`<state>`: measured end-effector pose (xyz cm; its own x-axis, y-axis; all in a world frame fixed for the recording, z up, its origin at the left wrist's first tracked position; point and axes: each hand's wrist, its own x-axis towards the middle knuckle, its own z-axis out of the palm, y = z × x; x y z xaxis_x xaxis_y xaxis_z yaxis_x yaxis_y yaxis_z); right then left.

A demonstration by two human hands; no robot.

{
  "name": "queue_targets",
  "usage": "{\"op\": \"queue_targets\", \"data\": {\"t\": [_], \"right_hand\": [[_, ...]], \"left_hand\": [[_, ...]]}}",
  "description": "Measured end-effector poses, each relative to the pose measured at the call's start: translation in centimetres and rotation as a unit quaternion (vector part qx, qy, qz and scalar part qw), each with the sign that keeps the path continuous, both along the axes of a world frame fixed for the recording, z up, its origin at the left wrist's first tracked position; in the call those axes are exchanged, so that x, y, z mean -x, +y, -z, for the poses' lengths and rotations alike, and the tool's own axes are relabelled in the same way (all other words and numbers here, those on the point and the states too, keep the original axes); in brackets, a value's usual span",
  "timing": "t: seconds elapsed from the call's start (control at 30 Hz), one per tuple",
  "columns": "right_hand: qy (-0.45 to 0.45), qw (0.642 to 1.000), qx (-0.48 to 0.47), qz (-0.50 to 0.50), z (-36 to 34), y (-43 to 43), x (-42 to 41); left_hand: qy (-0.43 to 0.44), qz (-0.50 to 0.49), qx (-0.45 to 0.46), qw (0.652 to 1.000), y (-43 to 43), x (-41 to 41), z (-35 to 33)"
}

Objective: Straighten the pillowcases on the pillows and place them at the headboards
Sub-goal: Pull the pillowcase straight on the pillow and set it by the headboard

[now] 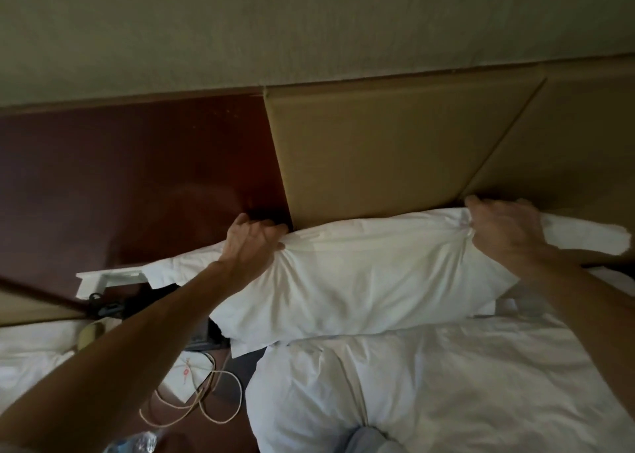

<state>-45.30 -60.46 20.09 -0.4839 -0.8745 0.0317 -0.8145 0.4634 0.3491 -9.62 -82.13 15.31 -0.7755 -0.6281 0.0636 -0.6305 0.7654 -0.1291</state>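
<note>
White pillow (360,281) lies lengthwise along the head end of the bed, top edge touching the base of the tan padded headboard (371,153).

L hand (252,243): fingers curled over the pillow's upper-left end, gripping the pillowcase fabric; thumb side faces the cam. Creases run out from the grip.

R hand (505,229): on the upper-right end, fingers bent down, pinching a gathered bunch of case fabric; creases fan out from the pinch point. Slack pillowcase flap (584,239) sticks out past the R hand, lying flat against the headboard base.

Both forearms bare, reaching fwd from the bottom corners of the frame.

Pillow's lower edge overlaps the rumpled white duvet (446,384), which fills the lower right.

Dark red-brown wood panel (137,177) adjoins the headboard on the left; pale wall (309,23) above both.

Gap left of the bed: looped beige cord (206,404) on a dark surface, some dark items too blurred to ID. Clear plastic bottle (134,442) at the bottom edge. More white bedding (31,356) at far left.
</note>
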Motion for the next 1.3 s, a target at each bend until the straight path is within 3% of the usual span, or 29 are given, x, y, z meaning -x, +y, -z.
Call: {"op": "queue_targets", "data": {"t": [0.17, 0.27, 0.37, 0.57, 0.83, 1.3], "right_hand": [[-0.039, 0.997, -0.038, 0.052, 3.3, 0.5, -0.6], [-0.07, 0.996, 0.001, 0.049, 6.7, 1.1, -1.2], [-0.04, 0.998, 0.05, 0.022, 8.1, 1.4, -0.5], [-0.027, 0.998, 0.054, 0.001, 7.8, 2.3, 0.3], [-0.122, 0.992, 0.026, 0.022, 5.5, 5.0, -3.5], [-0.117, 0.987, 0.031, 0.104, -0.8, 16.6, -15.1]], "left_hand": [[-0.022, -0.029, -0.026, 0.999, 0.7, 0.7, 2.0], [-0.021, -0.032, -0.03, 0.999, 1.3, 0.4, 3.1], [-0.016, -0.026, -0.019, 0.999, 1.1, -0.3, 3.4], [-0.008, -0.008, -0.038, 0.999, 0.4, -1.1, 3.2], [-0.047, -0.02, -0.119, 0.992, 1.3, -1.3, 2.8], [-0.059, 0.142, -0.062, 0.986, 8.5, -1.8, -1.5]]}}
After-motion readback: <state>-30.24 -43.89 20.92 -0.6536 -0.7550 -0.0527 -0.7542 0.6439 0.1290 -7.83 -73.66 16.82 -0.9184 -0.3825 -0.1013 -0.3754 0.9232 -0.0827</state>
